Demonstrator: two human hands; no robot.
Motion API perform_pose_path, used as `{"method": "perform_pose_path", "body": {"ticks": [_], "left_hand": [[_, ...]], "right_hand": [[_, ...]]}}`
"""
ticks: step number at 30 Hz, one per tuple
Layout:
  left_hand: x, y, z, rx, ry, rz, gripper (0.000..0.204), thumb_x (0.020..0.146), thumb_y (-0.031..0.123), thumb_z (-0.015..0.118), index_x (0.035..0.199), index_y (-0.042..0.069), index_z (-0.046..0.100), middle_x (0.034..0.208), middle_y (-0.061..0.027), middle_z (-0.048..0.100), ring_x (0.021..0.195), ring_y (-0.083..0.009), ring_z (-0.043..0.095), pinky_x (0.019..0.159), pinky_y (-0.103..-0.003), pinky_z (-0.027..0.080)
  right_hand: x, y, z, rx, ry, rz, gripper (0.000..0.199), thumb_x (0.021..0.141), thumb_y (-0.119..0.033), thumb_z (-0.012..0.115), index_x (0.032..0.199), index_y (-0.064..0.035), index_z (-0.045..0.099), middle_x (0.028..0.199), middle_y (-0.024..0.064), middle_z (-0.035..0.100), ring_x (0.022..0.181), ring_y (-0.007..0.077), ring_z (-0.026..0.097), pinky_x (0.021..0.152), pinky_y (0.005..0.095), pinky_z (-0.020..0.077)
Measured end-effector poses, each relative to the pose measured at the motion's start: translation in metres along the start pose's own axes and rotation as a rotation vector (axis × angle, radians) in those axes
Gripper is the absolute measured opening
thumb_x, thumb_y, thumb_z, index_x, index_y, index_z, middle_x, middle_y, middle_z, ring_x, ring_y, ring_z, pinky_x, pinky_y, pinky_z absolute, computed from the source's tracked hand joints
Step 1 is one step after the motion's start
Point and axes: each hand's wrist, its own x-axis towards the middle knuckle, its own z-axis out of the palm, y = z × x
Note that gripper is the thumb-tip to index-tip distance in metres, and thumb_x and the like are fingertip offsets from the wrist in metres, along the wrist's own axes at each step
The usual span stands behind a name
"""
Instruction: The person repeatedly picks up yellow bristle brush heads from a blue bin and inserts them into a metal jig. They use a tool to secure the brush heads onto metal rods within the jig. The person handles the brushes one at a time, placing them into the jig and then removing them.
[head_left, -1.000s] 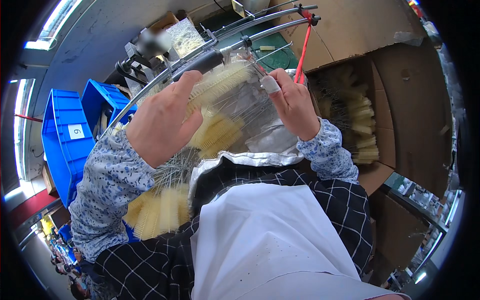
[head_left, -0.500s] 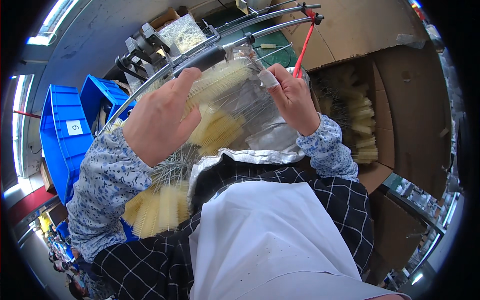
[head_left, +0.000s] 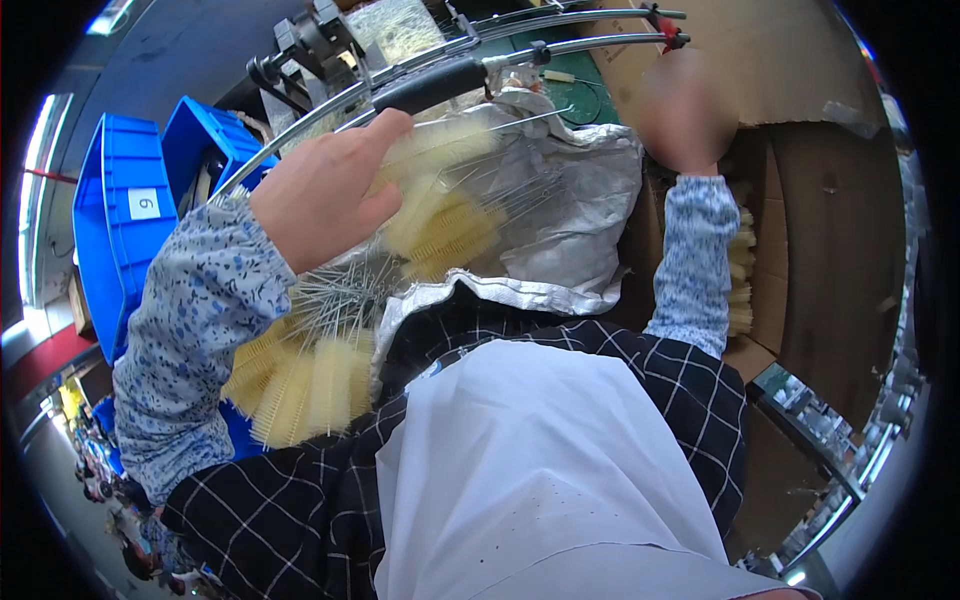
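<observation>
The fingers (head_left: 385,130) of the left hand (head_left: 320,195) lie stretched and close together over a fan of cream-bristled twisted-wire brushes (head_left: 440,205), the fingertips reaching up to the black rubber grip (head_left: 430,88) of a curved metal rod (head_left: 300,125). The palm faces down on the brushes, which looks like a way of keeping the loose bundle from sliding while it is sorted; nothing is visibly pinched between the fingers. The brushes rest on a crumpled silver foil sheet (head_left: 580,190) spread over the lap and the counter edge, their wire stems (head_left: 340,295) pointing toward the body. A second bunch of the same brushes (head_left: 300,385) hangs lower at the person's left, below the floral sleeve (head_left: 190,340).

The right hand (head_left: 685,115) is raised well apart from the brushes, near the red clip (head_left: 668,35) on the metal rod, but it is blurred, so I cannot tell whether its fingers are spread, closed or holding something. Behind it stands an open cardboard box (head_left: 810,200) with more cream brushes (head_left: 740,270) stacked at its near wall. Blue plastic bins (head_left: 110,200) sit at the left, and a white apron (head_left: 540,470) over a checked garment fills the foreground.
</observation>
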Motion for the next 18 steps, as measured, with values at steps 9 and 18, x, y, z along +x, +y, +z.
{"method": "perform_pose_path", "body": {"ticks": [9, 18], "left_hand": [[0.011, -0.006, 0.011, -0.116, -0.143, 0.091, 0.051, 0.075, 0.022, 0.059, 0.117, 0.005, 0.038, 0.080, -0.0147, 0.056, 0.059, -0.0225, 0.054, 0.063, -0.033, 0.045], [0.053, -0.081, 0.090, -0.047, -0.201, 0.171, 0.058, 0.072, 0.028, 0.064, 0.120, 0.009, 0.038, 0.104, -0.0155, 0.051, 0.090, -0.0263, 0.055, 0.078, -0.036, 0.044]], "right_hand": [[-0.040, -0.156, -0.033, 0.925, -0.511, -0.120, 0.038, 0.074, -0.019, 0.063, 0.110, -0.0109, 0.053, 0.083, 0.0093, 0.057, 0.081, 0.0237, 0.057, 0.070, 0.0339, 0.0454], [-0.101, -0.133, -0.008, 0.803, -1.090, -0.256, 0.038, 0.073, -0.009, 0.052, 0.110, -0.0165, 0.053, 0.082, 0.0157, 0.060, 0.075, 0.0314, 0.059, 0.067, 0.0398, 0.0461]]}}
